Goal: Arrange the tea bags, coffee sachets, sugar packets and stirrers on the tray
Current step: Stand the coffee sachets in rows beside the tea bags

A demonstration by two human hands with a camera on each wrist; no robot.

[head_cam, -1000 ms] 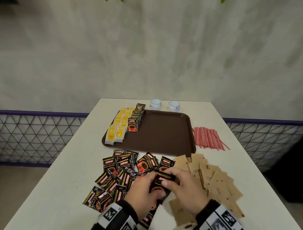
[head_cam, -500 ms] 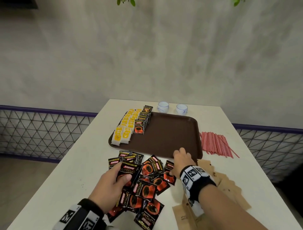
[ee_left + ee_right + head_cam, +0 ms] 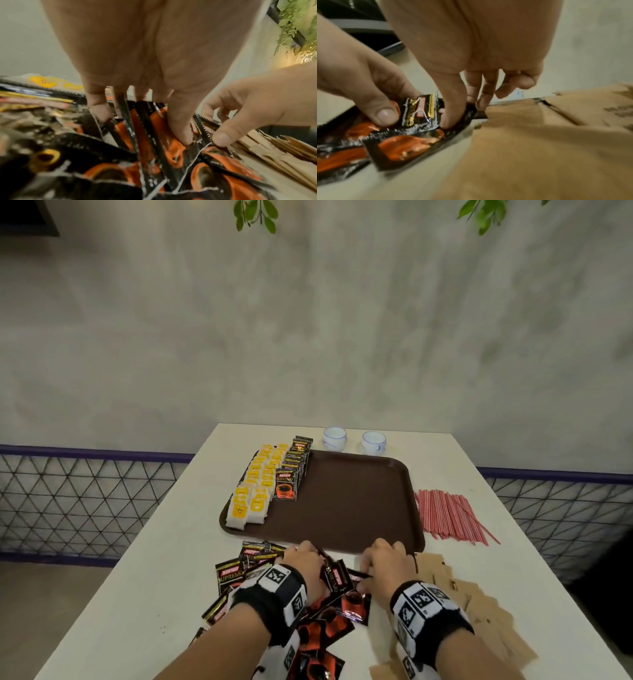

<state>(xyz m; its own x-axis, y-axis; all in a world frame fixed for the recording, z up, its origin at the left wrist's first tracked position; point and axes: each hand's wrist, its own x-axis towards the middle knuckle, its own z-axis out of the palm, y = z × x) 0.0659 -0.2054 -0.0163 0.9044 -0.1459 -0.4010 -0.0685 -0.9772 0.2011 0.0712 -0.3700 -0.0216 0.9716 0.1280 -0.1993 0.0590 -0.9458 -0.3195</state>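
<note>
A brown tray (image 3: pixel 356 508) holds rows of yellow tea bags (image 3: pixel 255 494) and a row of black coffee sachets (image 3: pixel 291 470) along its left side. Loose coffee sachets (image 3: pixel 231 573) lie in a heap on the table in front of it. My left hand (image 3: pixel 303 556) grips several of them on edge between fingers and thumb (image 3: pixel 140 121). Beside it, my right hand (image 3: pixel 373 565) pinches a black sachet (image 3: pixel 419 112) between thumb and fingers (image 3: pixel 464 115). Brown sugar packets (image 3: pixel 479 607) lie to the right, and red stirrers (image 3: pixel 452 515) sit beside the tray.
Two small white cups (image 3: pixel 352 440) stand behind the tray at the table's far edge. The tray's middle and right part is bare. A wire fence (image 3: pixel 85 501) runs below the wall on both sides of the white table (image 3: pixel 164 559).
My right hand has drawn back from the tray's front edge to the sachet heap. My left hand has moved forward and right to meet it, now gripping sachets.
</note>
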